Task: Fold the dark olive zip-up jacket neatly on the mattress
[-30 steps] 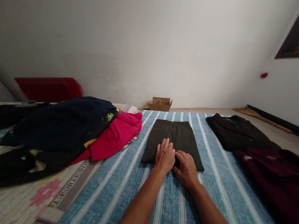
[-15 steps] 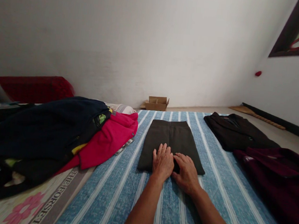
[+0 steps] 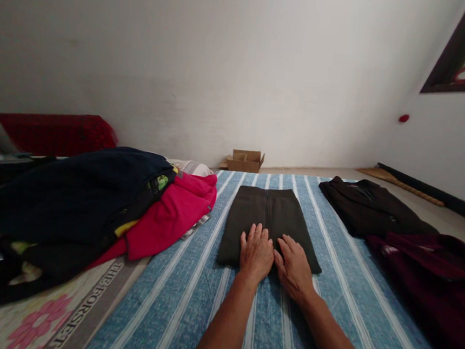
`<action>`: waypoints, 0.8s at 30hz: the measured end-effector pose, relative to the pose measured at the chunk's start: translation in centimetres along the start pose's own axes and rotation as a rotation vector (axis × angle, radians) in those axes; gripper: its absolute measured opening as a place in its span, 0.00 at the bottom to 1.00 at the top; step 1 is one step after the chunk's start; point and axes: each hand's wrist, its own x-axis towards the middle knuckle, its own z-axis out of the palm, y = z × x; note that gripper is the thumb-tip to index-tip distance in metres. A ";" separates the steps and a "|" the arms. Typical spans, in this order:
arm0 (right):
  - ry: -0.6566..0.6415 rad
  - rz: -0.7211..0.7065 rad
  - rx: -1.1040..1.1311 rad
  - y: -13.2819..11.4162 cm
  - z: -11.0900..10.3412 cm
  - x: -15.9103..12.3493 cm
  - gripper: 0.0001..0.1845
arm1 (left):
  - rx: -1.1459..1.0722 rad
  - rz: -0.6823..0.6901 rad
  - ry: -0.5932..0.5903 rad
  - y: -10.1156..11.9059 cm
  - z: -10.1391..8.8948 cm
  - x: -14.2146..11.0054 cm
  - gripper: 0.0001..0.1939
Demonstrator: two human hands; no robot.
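A folded dark olive garment (image 3: 268, 210) with a centre zip lies flat on the blue striped blanket (image 3: 189, 295) in front of me. My left hand (image 3: 255, 252) presses palm-down on the garment's near edge, fingers together and pointing away. Beside it my right hand (image 3: 295, 266) lies flat on the same edge, its fingers on the cloth. Neither hand grips anything.
A heap of navy, pink and black clothes (image 3: 92, 200) sits to the left. A folded black garment (image 3: 371, 208) and a maroon one (image 3: 439, 274) lie to the right. A small cardboard box (image 3: 245, 161) stands by the far wall, a red cushion (image 3: 53, 131) at the left.
My right hand has turned from reaching sideways under the left hand to lying flat beside it on the garment's near edge. The view shifted slightly.
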 end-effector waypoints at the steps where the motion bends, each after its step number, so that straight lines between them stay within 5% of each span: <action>1: -0.018 0.024 -0.053 -0.1 0.1 0.0 0.23 | -0.002 -0.001 0.003 0.0 0.0 0.0 0.22; 16: -0.120 0.201 -0.260 0.4 -0.6 0.0 0.31 | -0.002 -0.003 0.011 0.1 0.1 0.1 0.23; 24: -0.062 0.246 -0.250 1.2 -0.4 0.0 0.32 | -0.013 -0.001 0.034 0.0 0.3 0.1 0.22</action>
